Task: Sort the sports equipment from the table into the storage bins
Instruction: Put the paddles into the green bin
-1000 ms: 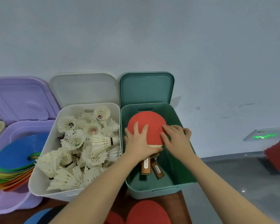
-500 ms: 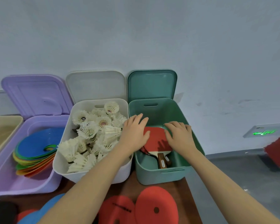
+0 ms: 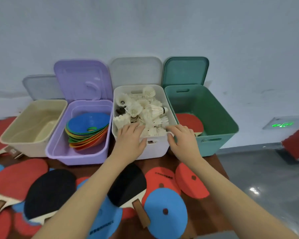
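Two hands hover over the white bin's (image 3: 158,149) near rim: left hand (image 3: 129,141) and right hand (image 3: 183,140) empty, fingers relaxed. Paddles (image 3: 128,185) on the table (image 3: 212,163) are rigid and light; grip by the handle.

Wall (image 3: 145,28): plain pale blue-grey, fills the upper half, faint scuffs at 3 o'clock. Floor (image 3: 266,178): grey, glossy, small light glints, 4 o'clock. Green lit sign (image 3: 281,125) low on the wall at 3 o'clock. Red object (image 3: 297,144) at the right edge, cut off. Table (image 3: 219,163): dark brown wood.
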A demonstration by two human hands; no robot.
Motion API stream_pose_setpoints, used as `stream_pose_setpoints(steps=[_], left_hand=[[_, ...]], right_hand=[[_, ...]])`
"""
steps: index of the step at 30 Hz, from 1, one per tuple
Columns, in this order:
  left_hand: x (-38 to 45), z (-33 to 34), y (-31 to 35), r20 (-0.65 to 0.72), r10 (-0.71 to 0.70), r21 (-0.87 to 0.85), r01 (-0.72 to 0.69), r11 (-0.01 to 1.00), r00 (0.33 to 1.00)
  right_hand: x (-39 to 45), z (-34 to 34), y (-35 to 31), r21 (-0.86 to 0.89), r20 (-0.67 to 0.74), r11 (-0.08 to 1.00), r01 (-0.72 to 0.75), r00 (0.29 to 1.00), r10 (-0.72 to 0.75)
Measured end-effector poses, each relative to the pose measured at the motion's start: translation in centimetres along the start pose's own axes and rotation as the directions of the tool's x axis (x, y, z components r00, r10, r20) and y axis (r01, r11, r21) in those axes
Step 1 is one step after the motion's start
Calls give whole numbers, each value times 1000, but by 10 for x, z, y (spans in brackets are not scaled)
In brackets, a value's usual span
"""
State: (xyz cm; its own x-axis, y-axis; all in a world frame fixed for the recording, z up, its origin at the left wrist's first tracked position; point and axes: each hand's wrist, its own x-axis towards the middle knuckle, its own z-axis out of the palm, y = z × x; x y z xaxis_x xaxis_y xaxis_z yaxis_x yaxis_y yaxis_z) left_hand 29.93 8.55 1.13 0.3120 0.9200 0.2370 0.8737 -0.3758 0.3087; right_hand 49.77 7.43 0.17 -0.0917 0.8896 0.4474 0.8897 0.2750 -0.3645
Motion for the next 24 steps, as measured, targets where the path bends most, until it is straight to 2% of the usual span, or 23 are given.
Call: stream_pose_setpoints(steps=[5, 9, 12, 14, 16, 20, 24], left_hand=[[-76, 5, -35, 9, 42, 66, -43, 997, 999], [-125, 13, -56, 12, 45, 36, -45, 998, 999], [-143, 20, -63, 161, -21, 50, 14, 999, 987], [-151, 33, -74, 328, -104, 74, 85, 994, 939], [-155, 46, -81, 449, -190, 110, 157, 982, 873], [-155, 64, -87, 552, -277, 102, 266, 958, 786], [-149, 75, -94, 522, -279, 101, 266, 959, 806]], right_hand=[[-58, 39, -41, 38, 117, 999, 5, 993, -10], [-100, 69, -60, 19, 350, 994, -109, 932, 96], [-121, 84, -65, -91, 496, 987, -134, 853, 162], [-129, 92, -67, -169, 562, 974, -149, 797, 219], [-136, 101, -67, -225, 602, 965, -139, 759, 249], [-144, 115, -64, -246, 616, 965, -87, 755, 225], [-151, 133, -70, -155, 594, 988, -10, 798, 101]])
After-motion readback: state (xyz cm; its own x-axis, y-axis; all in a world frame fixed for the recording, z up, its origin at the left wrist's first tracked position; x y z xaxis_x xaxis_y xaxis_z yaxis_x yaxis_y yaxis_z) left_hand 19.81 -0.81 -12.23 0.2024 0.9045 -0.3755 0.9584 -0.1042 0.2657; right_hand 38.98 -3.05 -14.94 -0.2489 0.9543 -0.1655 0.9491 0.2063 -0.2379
